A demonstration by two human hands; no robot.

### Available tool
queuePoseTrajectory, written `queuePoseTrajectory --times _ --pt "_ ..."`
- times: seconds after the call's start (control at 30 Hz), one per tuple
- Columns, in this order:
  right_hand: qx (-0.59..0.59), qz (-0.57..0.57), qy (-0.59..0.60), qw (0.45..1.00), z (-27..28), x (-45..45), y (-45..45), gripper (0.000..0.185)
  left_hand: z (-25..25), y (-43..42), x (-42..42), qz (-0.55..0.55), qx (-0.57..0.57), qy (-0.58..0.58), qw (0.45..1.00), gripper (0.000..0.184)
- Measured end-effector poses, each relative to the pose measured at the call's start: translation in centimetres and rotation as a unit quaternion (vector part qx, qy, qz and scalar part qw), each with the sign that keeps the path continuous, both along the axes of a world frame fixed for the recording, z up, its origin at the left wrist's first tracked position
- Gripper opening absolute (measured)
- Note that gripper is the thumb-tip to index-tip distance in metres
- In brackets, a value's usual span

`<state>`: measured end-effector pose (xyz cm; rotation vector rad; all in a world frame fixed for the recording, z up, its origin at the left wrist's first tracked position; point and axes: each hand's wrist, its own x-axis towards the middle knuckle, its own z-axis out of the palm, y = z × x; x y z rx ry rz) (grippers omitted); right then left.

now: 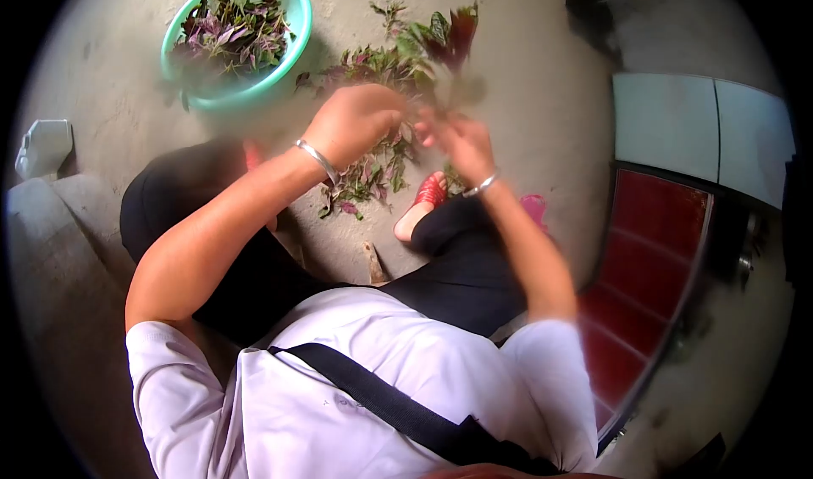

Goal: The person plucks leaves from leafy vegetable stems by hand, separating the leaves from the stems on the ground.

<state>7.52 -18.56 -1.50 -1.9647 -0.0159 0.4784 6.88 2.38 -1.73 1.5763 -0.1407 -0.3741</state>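
In the head view, my left hand (360, 119) and my right hand (461, 144) meet in front of me above the floor, each with a silver bangle at the wrist. Both hands are closed, fingers pinched close together around the stem of a leafy green sprig (449, 43) with purple-red leaves. The fingertips are blurred, so the exact grip is partly hidden. Beneath my hands, a heap of loose purple and green leaves (368, 178) lies on the floor. Up and to the left stands a light green basin (302, 30), holding many picked leaves (233, 34).
My red sandal (432, 189) rests beside the leaf heap. A pale plastic container (44, 147) stands at the far left. To the right are red tiles (652, 233) and a pale panelled surface (669, 123). A pink item (533, 210) lies behind my right forearm.
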Motion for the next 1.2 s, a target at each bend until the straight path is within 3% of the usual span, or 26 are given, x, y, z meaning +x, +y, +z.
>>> queuePoseTrajectory --times 0.13,0.27,0.47,0.57,0.67,0.77,0.8,0.87,1.07,1.13,1.2 --pt "0.039 -0.004 -0.093 0.995 1.2 -2.7 0.2 0.020 2.2 -0.7 -0.3 -0.006 -0.114 0.062 0.992 0.022" --pt "-0.013 0.011 -0.180 0.984 1.3 -3.4 0.3 0.020 2.7 -0.8 -0.6 -0.074 -0.179 -0.007 0.981 0.023" --pt "0.051 0.005 -0.203 0.978 -1.9 -2.8 -0.6 0.021 5.0 -0.3 -1.2 -0.057 -0.172 0.006 0.983 0.032" --pt "0.060 -0.009 -0.205 0.977 -1.4 -2.7 -0.1 0.023 5.4 -0.1 -1.2 -0.048 -0.108 -0.044 0.992 0.032" --pt "0.024 -0.003 -0.214 0.977 -0.8 -2.4 -0.1 0.021 4.7 -0.3 -1.1 0.000 -0.028 -0.184 0.983 0.022" --pt "-0.030 0.027 -0.273 0.961 -0.3 -1.9 -0.2 0.019 4.2 0.5 -0.2 0.032 0.198 -0.413 0.889 0.027" --pt "-0.048 0.029 -0.301 0.952 0.0 -1.8 0.0 0.019 4.9 0.7 0.1 0.048 0.168 -0.477 0.862 0.028" --pt "-0.080 0.036 -0.354 0.931 0.7 -1.8 0.4 0.017 5.1 1.6 0.7 0.028 0.267 -0.521 0.810 0.027" --pt "-0.183 0.076 -0.486 0.851 1.8 -1.2 -0.1 0.019 3.8 3.4 1.0 0.059 0.430 -0.467 0.770 0.025" --pt "-0.214 0.089 -0.494 0.838 1.7 -0.8 -1.5 0.021 4.6 4.4 2.3 0.169 0.391 -0.449 0.785 0.023" --pt "-0.242 0.128 -0.520 0.809 1.8 -0.4 -2.1 0.024 4.1 5.5 3.4 0.236 0.319 -0.370 0.840 0.020"
